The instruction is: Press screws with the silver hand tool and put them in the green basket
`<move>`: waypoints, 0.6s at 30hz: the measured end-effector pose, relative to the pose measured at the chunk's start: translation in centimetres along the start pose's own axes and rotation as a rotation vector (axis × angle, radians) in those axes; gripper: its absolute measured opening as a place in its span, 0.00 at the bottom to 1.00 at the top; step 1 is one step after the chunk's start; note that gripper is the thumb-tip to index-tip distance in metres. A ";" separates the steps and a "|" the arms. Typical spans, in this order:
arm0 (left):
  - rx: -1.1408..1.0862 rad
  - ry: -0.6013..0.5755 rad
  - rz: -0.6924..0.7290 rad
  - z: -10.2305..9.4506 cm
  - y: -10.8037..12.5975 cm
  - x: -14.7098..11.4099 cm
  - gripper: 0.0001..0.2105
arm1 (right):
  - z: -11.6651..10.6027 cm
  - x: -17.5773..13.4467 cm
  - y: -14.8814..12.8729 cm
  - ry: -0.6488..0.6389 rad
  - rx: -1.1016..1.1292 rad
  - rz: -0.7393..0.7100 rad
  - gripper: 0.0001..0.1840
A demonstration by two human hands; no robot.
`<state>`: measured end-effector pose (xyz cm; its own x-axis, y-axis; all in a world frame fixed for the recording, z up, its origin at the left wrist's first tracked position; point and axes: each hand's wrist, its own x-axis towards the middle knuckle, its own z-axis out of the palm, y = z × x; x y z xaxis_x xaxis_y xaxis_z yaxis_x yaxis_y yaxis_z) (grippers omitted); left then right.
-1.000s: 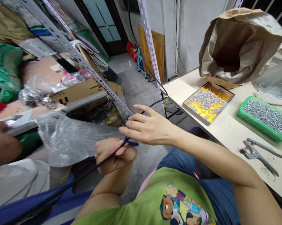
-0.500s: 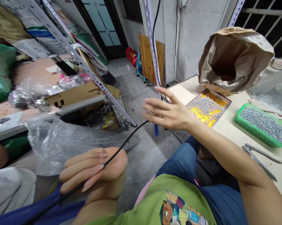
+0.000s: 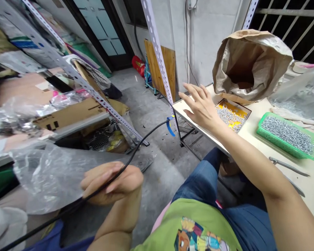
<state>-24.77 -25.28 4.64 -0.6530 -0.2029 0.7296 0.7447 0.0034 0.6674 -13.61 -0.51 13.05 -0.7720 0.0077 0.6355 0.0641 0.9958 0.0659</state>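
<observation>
My left hand (image 3: pixel 111 184) is closed around a black cable (image 3: pixel 143 137) low in the view. The cable runs up and right to a blue tie (image 3: pixel 170 125) near the slotted metal post (image 3: pixel 157 55). My right hand (image 3: pixel 202 106) hovers open with spread fingers over the near corner of the table (image 3: pixel 253 139), holding nothing. It is just left of a yellow tray of small metal parts (image 3: pixel 232 114). A clear plastic bag (image 3: pixel 55 174) lies left of my left hand.
A green basket of metal parts (image 3: pixel 289 134), a brown paper sack (image 3: pixel 251 62) and metal pliers (image 3: pixel 287 167) sit on the table. Cluttered slotted-angle shelves (image 3: pixel 76 104) with cardboard and bags stand on the left. Grey concrete floor (image 3: pixel 157 167) lies between.
My right hand let go of the blue tie and moved up and right toward the table. My left hand kept the cable and dropped lower.
</observation>
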 end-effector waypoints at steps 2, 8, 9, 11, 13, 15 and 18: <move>-0.111 0.236 0.198 1.0 -0.2 -2.3 0.30 | -1.3 -3.0 0.8 -0.051 -0.007 0.089 0.28; -0.207 -0.421 -0.340 3.6 1.4 -11.5 0.27 | -6.0 -13.4 3.5 -0.104 -0.051 0.358 0.20; -0.193 -0.569 -0.415 3.8 1.8 -13.3 0.22 | -7.0 -15.3 3.9 -0.116 -0.062 0.394 0.20; -0.209 -0.865 -0.437 4.3 2.8 -16.3 0.14 | -9.5 -19.4 4.6 -0.121 -0.109 0.497 0.20; -0.306 -1.105 -0.321 5.2 4.3 -18.6 0.10 | -12.5 -23.4 5.2 -0.116 -0.203 0.640 0.19; -0.441 -1.247 -0.168 6.7 6.0 -20.1 0.07 | -15.6 -27.3 5.6 -0.128 -0.295 0.803 0.20; -0.597 -1.381 -0.018 10.2 8.7 -21.5 0.06 | -19.3 -32.3 5.4 -0.308 -0.357 1.044 0.23</move>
<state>-5.70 -10.87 -3.71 -0.0217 0.8589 0.5118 0.4584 -0.4463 0.7685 23.86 2.88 7.75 -0.3557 0.8865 0.2959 0.9026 0.4080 -0.1374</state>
